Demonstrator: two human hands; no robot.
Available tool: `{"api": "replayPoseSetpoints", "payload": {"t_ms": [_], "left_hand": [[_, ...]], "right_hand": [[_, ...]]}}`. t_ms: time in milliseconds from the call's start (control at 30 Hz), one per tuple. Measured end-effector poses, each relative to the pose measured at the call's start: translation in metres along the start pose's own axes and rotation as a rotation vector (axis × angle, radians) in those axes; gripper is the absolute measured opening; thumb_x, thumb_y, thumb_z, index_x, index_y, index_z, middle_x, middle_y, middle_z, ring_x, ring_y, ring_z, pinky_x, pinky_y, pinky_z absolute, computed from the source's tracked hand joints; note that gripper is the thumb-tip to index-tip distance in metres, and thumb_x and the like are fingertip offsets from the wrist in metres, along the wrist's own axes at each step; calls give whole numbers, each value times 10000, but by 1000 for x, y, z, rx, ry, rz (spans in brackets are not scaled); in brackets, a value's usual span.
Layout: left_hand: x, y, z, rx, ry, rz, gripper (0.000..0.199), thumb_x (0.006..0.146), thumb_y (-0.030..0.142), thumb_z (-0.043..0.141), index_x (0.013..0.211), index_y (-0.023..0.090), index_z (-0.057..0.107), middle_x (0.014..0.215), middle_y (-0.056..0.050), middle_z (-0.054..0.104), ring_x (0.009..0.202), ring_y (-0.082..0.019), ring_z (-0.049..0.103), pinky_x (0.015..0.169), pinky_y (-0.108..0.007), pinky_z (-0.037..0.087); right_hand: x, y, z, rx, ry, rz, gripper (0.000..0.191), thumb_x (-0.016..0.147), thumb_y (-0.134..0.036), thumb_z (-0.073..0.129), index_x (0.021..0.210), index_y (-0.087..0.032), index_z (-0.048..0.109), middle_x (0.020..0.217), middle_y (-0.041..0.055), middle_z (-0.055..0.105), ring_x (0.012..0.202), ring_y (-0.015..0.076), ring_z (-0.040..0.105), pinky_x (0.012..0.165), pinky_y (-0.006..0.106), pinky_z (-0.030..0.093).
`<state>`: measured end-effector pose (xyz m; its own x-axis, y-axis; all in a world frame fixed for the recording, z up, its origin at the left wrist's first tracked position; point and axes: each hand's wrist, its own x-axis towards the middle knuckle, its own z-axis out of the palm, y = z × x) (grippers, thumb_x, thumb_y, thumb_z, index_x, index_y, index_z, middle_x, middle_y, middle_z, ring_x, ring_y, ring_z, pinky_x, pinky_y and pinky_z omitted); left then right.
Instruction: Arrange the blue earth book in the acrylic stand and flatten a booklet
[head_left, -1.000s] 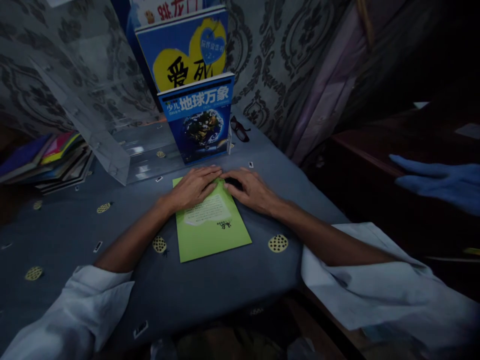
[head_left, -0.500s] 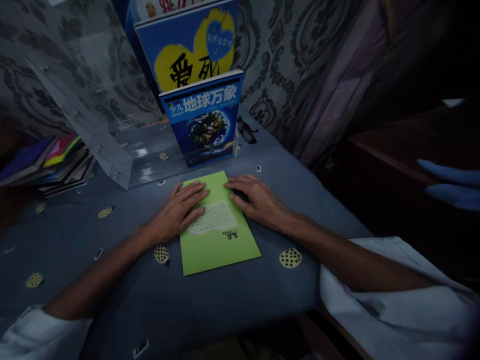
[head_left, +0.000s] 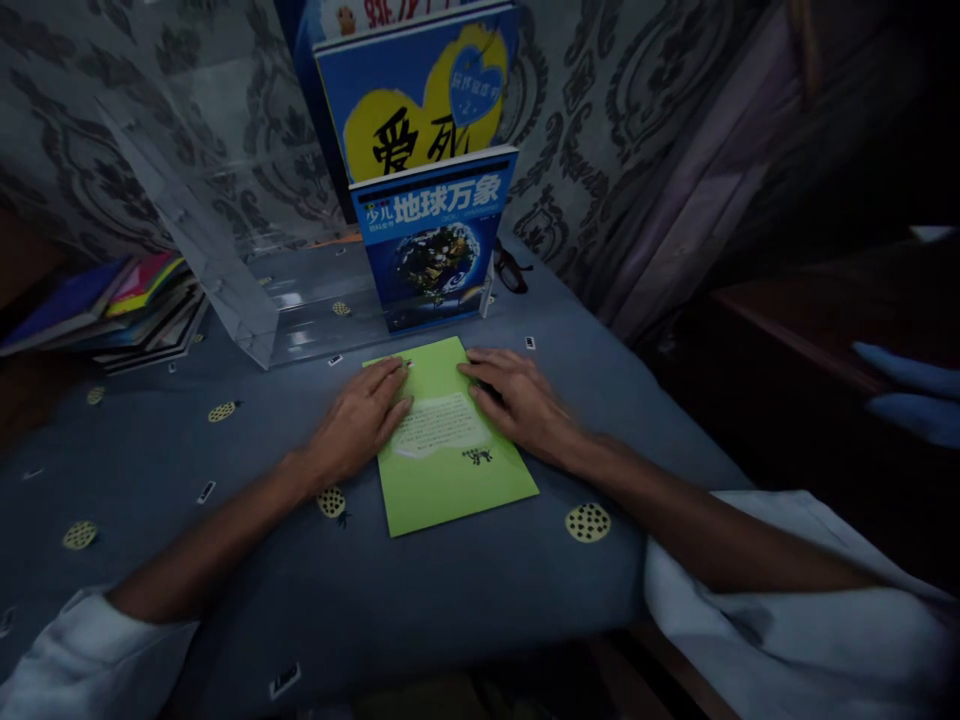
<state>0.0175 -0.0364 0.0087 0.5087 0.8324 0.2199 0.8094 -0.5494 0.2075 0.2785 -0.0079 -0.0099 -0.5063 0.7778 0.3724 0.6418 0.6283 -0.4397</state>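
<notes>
A thin light-green book [head_left: 457, 492] lies flat on the table, with a pale text block in its middle and a small dark logo below. My left hand [head_left: 360, 415] rests on its upper left edge, fingers stretched out over the cover and the palm beyond the edge. On the opposite side my right hand [head_left: 521, 400] lies along the upper right edge. Its fingertips touch the cover, and the fingers are slightly bent, with thumb and forefinger apart. Neither hand grips the book.
Behind the green book, a clear acrylic rack [head_left: 247, 315] holds several upright books, with a blue globe-cover book [head_left: 439, 260] in front. Glasses [head_left: 512, 272] lie right of it. A stack of books [head_left: 112, 305] sits at the left. The patterned tablecloth [head_left: 480, 590] covers the table.
My view has shifted, so the scene sits farther right. My left hand has slid outward toward the book's left edge, uncovering more of the cover. The right hand stays at the right edge.
</notes>
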Motion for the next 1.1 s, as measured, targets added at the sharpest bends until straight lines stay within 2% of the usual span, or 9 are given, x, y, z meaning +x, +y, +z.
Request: {"api": "replayPoseSetpoints", "payload": {"t_ms": [100,233,400,567,733,933,1033,1100], "left_hand": [[-16,-2,-2,48,91,-86,519,1058,452,310,1412,139,526,1450,-174,568,1369,-316,522,1152,-540,445],[-26,-6,-2,56,109,-115,519,1054,469,314,1411,155,521,1452,-169,567,1356,-320,536,1136,-552,462],[-21,-7,-5,64,89,-90,520,1048,446,330,1394,120,539,1449,-193,568,1357,-332,534,1147,-555,450],[-14,-5,-7,79,59,-66,526,1044,443,346,1368,89,560,1450,-205,568,1369,-336,526,1152,-541,447],[3,0,-1,41,13,-37,526,1047,433,341,1407,100,529,1504,-180,528,1419,-303,485,1176,-480,429],[39,10,6,14,-93,53,521,1039,335,340,1454,52,478,1547,-189,479,1470,-277,421,1213,-464,370],[57,13,11,-17,-125,95,516,1035,284,328,1471,43,464,1560,-176,467,1478,-255,411,1228,-431,347],[67,11,15,-49,-115,125,500,1029,265,331,1469,76,474,1569,-154,460,1473,-242,420,1225,-425,354]], "right_hand": [[-1,-10,1,-72,-14,-26,372,964,-221,480,1271,-149,678,1423,187,590,1337,385,517,1065,635,457],[1,-16,6,-117,-24,-34,372,996,-266,455,1297,-164,649,1442,169,569,1369,363,495,1109,599,453],[3,-15,11,-77,-58,-1,425,1008,-303,444,1361,-118,591,1488,206,518,1393,374,479,1131,586,456],[1,-14,11,-36,-34,-11,429,1010,-304,438,1379,-139,584,1490,198,528,1404,371,475,1130,606,457],[1,-15,10,-44,-37,-4,447,1009,-306,434,1384,-112,582,1501,209,518,1411,351,476,1142,567,455],[3,-16,9,-43,-57,-2,469,1004,-301,424,1384,-72,576,1509,226,504,1416,348,469,1134,551,464],[2,-13,11,-31,-31,-23,458,997,-288,439,1392,-101,576,1497,196,528,1403,331,490,1143,532,462],[2,-11,12,-19,-10,-44,457,996,-285,444,1407,-127,568,1503,174,528,1405,327,488,1140,538,466]]}}
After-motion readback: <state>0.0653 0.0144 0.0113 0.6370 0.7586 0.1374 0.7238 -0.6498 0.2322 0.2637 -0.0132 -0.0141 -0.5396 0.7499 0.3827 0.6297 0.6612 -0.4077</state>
